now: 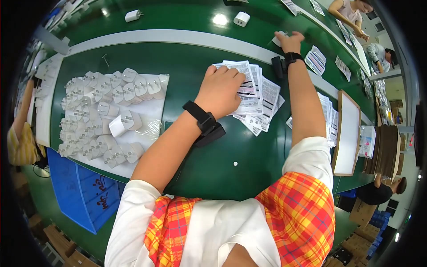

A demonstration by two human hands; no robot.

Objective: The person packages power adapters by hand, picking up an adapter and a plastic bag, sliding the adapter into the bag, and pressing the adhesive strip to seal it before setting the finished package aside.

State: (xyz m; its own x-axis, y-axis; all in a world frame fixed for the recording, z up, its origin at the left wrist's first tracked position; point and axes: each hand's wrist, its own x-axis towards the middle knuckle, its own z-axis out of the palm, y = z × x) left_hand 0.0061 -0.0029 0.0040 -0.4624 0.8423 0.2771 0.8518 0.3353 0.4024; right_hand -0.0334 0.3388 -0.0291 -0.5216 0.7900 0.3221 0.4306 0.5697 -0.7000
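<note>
My left hand (pixel 221 91) has its fingers bent over the upper left edge of a loose pile of printed paper leaflets (pixel 269 95), closed on the top one. Across the white rail, my right hand (pixel 291 43) is stretched out with its fingertips around a white plug charger (pixel 276 41), partly covered by the fingers. To the left, many white plug chargers (pixel 98 115) stand close together on a white sheet (pixel 152 108), most with metal prongs upward. A larger one (pixel 125 123) lies tilted at their near right edge. Black straps with small boxes circle both wrists.
Two more chargers, one at the left (pixel 132 16) and one near the middle (pixel 241 18), lie beyond the white rail (pixel 178 36). A shallow cardboard tray (pixel 347 135) stands at right. Below the table's left edge hangs a blue bin (pixel 84 191). Other people work around.
</note>
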